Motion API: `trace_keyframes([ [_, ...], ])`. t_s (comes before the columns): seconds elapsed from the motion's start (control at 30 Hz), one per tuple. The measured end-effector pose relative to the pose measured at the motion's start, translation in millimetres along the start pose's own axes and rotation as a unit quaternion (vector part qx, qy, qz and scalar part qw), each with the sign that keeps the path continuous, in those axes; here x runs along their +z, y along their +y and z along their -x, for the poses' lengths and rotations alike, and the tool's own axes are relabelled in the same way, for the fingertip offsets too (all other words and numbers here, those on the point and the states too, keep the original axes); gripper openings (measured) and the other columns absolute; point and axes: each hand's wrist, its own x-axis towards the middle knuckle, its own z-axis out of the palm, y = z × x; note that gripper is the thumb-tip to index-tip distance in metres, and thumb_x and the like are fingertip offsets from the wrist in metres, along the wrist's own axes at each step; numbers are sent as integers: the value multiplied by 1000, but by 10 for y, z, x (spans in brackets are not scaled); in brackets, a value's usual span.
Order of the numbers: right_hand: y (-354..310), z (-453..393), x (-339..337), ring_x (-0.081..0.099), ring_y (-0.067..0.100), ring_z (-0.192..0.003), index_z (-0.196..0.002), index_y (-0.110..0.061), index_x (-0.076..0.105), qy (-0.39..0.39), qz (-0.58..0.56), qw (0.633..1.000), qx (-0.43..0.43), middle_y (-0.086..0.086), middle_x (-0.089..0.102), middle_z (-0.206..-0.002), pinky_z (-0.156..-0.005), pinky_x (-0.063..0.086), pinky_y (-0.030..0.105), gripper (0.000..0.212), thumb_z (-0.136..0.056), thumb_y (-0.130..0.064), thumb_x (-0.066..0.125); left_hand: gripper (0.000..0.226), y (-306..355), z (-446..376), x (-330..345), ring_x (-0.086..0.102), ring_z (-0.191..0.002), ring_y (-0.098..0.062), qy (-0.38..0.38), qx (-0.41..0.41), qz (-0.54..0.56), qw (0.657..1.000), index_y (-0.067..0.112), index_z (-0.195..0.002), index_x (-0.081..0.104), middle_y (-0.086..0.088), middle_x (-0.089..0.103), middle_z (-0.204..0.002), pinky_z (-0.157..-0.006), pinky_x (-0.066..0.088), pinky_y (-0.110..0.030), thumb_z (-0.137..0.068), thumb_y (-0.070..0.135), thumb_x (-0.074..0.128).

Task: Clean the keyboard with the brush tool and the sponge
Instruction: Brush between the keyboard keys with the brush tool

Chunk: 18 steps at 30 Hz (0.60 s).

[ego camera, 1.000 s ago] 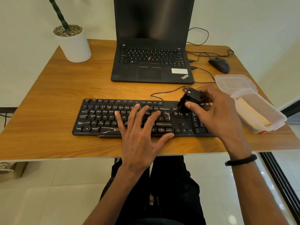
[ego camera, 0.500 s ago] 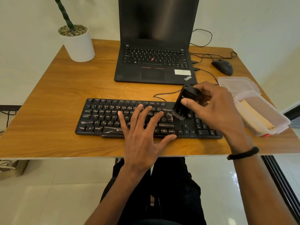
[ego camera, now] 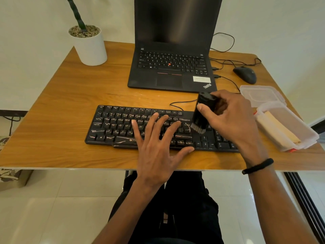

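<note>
1. Head view, the hands: the left hand (ego camera: 158,147) lies flat on the middle of the black keyboard (ego camera: 123,127), fingers spread and straight, steadying it; the right hand (ego camera: 230,120) grips a black brush (ego camera: 202,111), thumb and fingers curled round its body, bristles pointing down at the keys between the main block and the arrow keys, touching or just above them; I cannot tell which.
2. Head view, the rest: the keyboard sits near the front edge of a wooden table (ego camera: 61,103); a pale sponge (ego camera: 281,131) lies in an open plastic box (ego camera: 306,138) just right of the keyboard.
3. Progress, as a judgement: brushing appears under way on the right part; white marks remain on the left keys; the sponge wipe looks not yet started.
</note>
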Motion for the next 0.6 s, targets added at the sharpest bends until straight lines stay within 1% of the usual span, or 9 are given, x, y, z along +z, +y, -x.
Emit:
trace_keyframes([
  [0.07, 7, -17, 55, 72, 23, -92, -126, -12, 67, 50, 45, 997, -24, 7, 76, -106, -79, 60, 40, 48, -92, -46, 72, 76, 4, 2, -1, 24, -157, -23, 1, 1, 2, 1000, 33, -143, 57, -3, 46, -157, -125, -5, -66, -86, 82, 56],
  [0.13, 0, -26, 96, 73, 25, -95, -128, -12, 64, 67, 54, 996, -32, 9, 75, -112, -81, 60, 42, 48, -93, -44, 72, 75, 6, 3, -3, 24, -157, -23, 2, 0, 3, 1000, 33, -143, 58, -3, 46, -157, -124, -4, -67, -86, 82, 56],
  [0.2, -8, -16, 96, 72, 21, -90, -124, -14, 66, 53, 19, 998, -22, 6, 76, -107, -79, 61, 40, 45, -92, -43, 73, 76, 6, 1, -2, 24, -157, -22, 0, -1, 1, 1000, 33, -143, 57, -2, 46, -157, -124, -4, -67, -86, 82, 56],
  [0.27, -25, -1, 64, 69, 15, -81, -115, -16, 69, 33, -24, 999, 4, 1, 74, -95, -73, 61, 37, 39, -89, -44, 75, 76, 1, -3, 4, 24, -157, -22, 0, -2, -1, 1000, 33, -143, 57, -2, 46, -157, -125, -4, -67, -86, 83, 56],
  [0.33, -24, 12, 55, 65, 14, -76, -108, -16, 71, 27, -26, 999, 10, -1, 72, -86, -68, 59, 36, 35, -88, -44, 76, 76, -1, -4, 7, 24, -157, -23, 0, -2, -2, 1000, 33, -144, 57, -3, 45, -157, -125, -5, -66, -85, 83, 57],
  [0.4, -19, 13, 88, 66, 16, -76, -110, -15, 72, 47, 6, 999, -8, 1, 74, -88, -68, 59, 35, 36, -90, -44, 74, 76, -4, -2, 9, 24, -157, -23, 1, -1, -1, 1000, 33, -144, 57, -3, 45, -157, -125, -5, -66, -85, 82, 57],
  [0.5, -9, 9, 156, 70, 17, -83, -117, -13, 71, 98, 26, 995, -17, 3, 77, -97, -72, 54, 29, 41, -93, -47, 72, 76, 1, 3, 13, 23, -157, -23, -2, -1, -1, 1000, 34, -144, 56, -3, 45, -158, -124, -4, -67, -85, 82, 56],
  [0.57, -22, 22, 183, 71, 18, -86, -120, -12, 69, 105, 25, 994, -24, 5, 77, -101, -72, 52, 26, 43, -94, -46, 71, 76, 4, 1, 10, 24, -157, -23, -1, 0, 0, 1000, 33, -144, 57, -3, 46, -157, -124, -4, -67, -85, 82, 56],
  [0.6, -32, 34, 185, 71, 18, -86, -120, -12, 69, 101, 22, 994, -27, 5, 76, -100, -71, 54, 27, 43, -94, -46, 72, 76, 3, 1, 7, 24, -157, -23, 1, 0, 0, 1000, 33, -143, 57, -3, 46, -157, -124, -4, -67, -85, 82, 56],
])
